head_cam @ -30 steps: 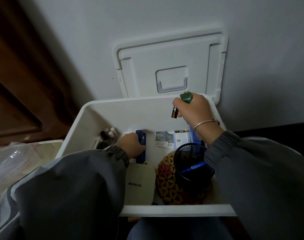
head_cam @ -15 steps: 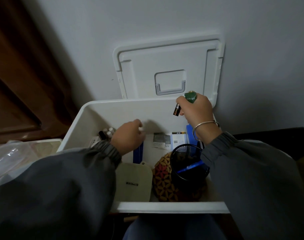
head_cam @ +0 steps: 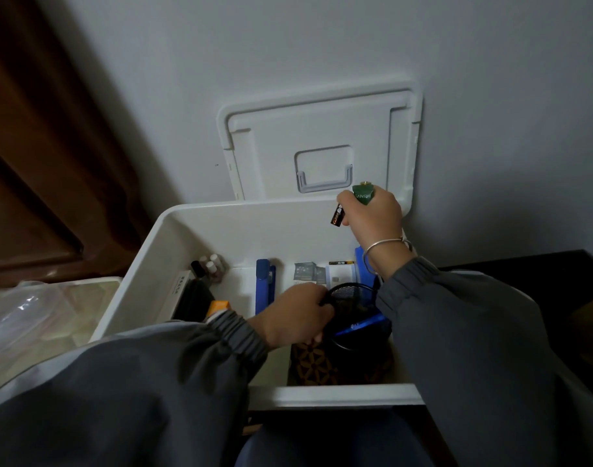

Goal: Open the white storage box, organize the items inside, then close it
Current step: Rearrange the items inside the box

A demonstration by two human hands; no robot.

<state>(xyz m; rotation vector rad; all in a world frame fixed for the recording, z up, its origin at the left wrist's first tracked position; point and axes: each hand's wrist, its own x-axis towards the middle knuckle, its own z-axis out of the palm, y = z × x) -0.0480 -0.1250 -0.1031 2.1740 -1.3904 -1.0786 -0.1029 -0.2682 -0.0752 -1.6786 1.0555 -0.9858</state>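
The white storage box stands open, its lid leaning upright against the wall behind it. My right hand is raised over the box's back right corner and grips a small green bottle together with a black-and-orange battery. My left hand is down inside the box, its fingers curled round the rim of a black mesh pen cup that holds a blue pen. Under the cup lies a patterned woven mat.
Inside the box lie a blue stapler, small nail-polish bottles, a white slim box, an orange item and paper packets. A clear plastic-covered bin stands to the left, brown wood panelling beyond it.
My left hand has moved right from the blue stapler to the mesh cup and taken hold of its rim. My right hand stays raised with the bottle and battery.
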